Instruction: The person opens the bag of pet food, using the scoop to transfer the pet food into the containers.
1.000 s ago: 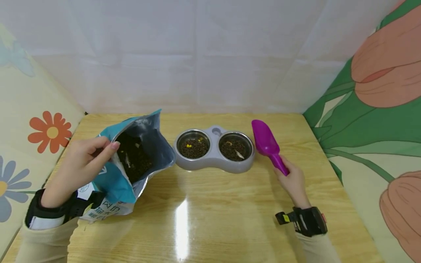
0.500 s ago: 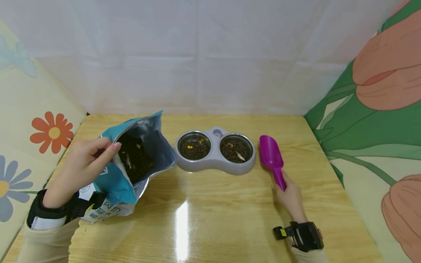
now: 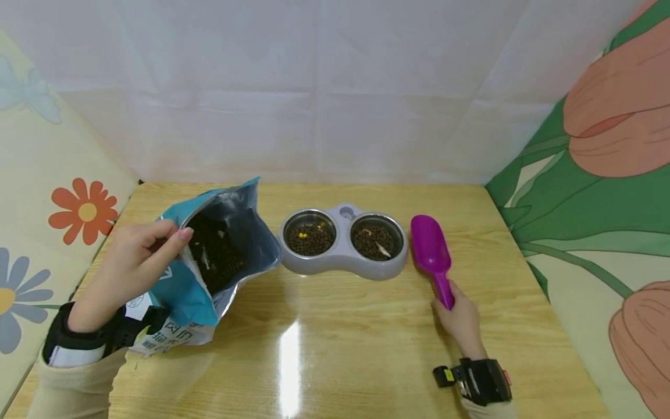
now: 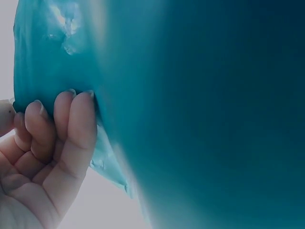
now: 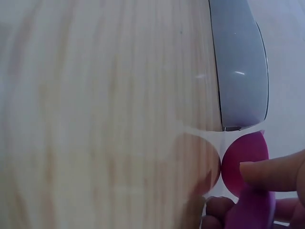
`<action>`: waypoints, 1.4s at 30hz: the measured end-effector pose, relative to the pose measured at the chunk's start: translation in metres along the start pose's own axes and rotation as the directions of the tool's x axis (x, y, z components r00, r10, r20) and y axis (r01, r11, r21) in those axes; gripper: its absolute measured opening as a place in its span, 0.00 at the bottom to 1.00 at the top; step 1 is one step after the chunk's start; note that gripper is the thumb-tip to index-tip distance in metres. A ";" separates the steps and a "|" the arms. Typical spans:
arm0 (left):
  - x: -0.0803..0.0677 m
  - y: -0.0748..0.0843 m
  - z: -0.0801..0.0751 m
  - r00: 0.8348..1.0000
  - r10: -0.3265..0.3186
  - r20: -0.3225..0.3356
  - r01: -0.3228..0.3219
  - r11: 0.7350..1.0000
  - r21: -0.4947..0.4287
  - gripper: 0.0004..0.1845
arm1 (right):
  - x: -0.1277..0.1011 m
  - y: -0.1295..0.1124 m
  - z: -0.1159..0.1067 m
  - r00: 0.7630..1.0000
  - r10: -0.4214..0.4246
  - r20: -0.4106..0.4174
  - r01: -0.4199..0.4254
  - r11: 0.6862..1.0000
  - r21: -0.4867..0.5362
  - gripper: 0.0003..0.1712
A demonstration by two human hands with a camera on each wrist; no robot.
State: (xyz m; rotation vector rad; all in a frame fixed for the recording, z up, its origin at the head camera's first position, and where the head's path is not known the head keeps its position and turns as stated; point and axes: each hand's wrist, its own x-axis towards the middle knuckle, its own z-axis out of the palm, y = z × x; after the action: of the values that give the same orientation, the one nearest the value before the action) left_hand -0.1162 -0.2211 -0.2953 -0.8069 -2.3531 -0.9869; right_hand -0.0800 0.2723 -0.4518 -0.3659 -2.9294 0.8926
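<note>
The purple scoop [image 3: 431, 244] lies directly ahead of the right grip [image 3: 463, 323], its long axis running away from the palm and slightly leftward. The right hand is plainly the nearer: its fingers are curled round the handle, and in the right wrist view the thumb [image 5: 269, 174] presses on the scoop. The blade's rim appears to meet its own reflection at the desk [image 3: 356, 355], though that view is dim and contact cannot be confirmed.

Ahead and left of the right grip, just beside the scoop, stands the grey double-bowl stand [image 3: 342, 240]. Both metal bowls contain brown pellets; the left bowl [image 3: 309, 233] also shows yellow bits, the right bowl [image 3: 378, 237] a pale sliver.

Well to the left, the left grip [image 3: 131, 267] pinches the near-left edge of a teal bag [image 3: 183, 297], thumb at the lip. The bag's mouth gapes towards the bowls, with dark pellets inside.

Writing: dark East Asian characters on the bag's white lower panel, below and right of the left grip, creased and partly hidden; not legible in full. No brand can be made out. No lettering is visible on the scoop.
</note>
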 end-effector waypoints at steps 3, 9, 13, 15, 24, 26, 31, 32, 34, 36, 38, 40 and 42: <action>0.000 0.000 0.000 1.000 -0.002 0.000 0.002 1.000 -0.006 0.17 | 0.000 0.000 0.000 1.000 0.000 0.005 0.000 1.000 -0.003 0.32; -0.001 0.000 -0.001 1.000 -0.003 0.001 0.003 1.000 -0.003 0.17 | -0.001 -0.001 -0.001 1.000 -0.001 0.018 0.001 1.000 -0.005 0.29; -0.001 0.000 -0.001 1.000 -0.004 0.000 0.004 1.000 -0.003 0.17 | -0.001 -0.002 -0.001 1.000 -0.017 0.015 0.017 1.000 -0.016 0.27; -0.001 0.001 -0.001 1.000 -0.005 0.000 0.005 1.000 -0.002 0.17 | -0.001 -0.002 -0.001 1.000 -0.028 0.010 0.028 0.999 -0.021 0.27; -0.001 -0.001 -0.001 1.000 -0.004 0.002 0.004 1.000 -0.002 0.16 | 0.008 -0.016 -0.005 0.969 -0.206 -0.140 0.189 0.974 -0.120 0.29; -0.001 -0.001 -0.001 1.000 -0.005 0.004 0.005 1.000 -0.002 0.16 | 0.012 -0.026 -0.007 0.955 -0.244 -0.168 0.222 0.965 -0.137 0.28; 0.000 -0.001 -0.001 1.000 -0.012 0.009 0.012 1.000 0.000 0.16 | 0.024 -0.055 -0.009 0.910 -0.361 -0.205 0.332 0.929 -0.161 0.27; 0.000 -0.002 -0.001 1.000 -0.013 0.011 0.013 1.000 0.000 0.16 | 0.027 -0.062 -0.009 0.898 -0.387 -0.210 0.358 0.920 -0.161 0.27; 0.000 -0.002 -0.001 1.000 -0.014 0.014 0.014 1.000 0.000 0.16 | 0.032 -0.076 -0.009 0.876 -0.434 -0.207 0.408 0.899 -0.159 0.26; 0.000 -0.001 -0.001 1.000 -0.017 0.017 0.017 1.000 0.001 0.15 | 0.036 -0.092 -0.009 0.860 -0.470 -0.198 0.446 0.882 -0.153 0.25; 0.000 -0.001 -0.001 1.000 -0.021 0.021 0.021 1.000 0.001 0.15 | 0.040 -0.109 -0.008 0.847 -0.501 -0.178 0.484 0.865 -0.135 0.23; 0.000 0.000 -0.001 0.999 -0.023 0.025 0.023 1.000 0.001 0.15 | 0.045 -0.125 -0.008 0.830 -0.534 -0.158 0.520 0.845 -0.124 0.22; 0.000 0.001 0.000 0.999 -0.021 0.028 0.021 1.000 0.000 0.15 | 0.050 -0.141 -0.007 0.809 -0.572 -0.139 0.561 0.820 -0.111 0.20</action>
State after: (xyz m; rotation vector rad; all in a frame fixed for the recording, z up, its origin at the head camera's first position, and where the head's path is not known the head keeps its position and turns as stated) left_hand -0.1160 -0.2208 -0.2946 -0.8027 -2.3894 -0.9908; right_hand -0.1570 0.1745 -0.3687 0.4082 -2.6568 0.6347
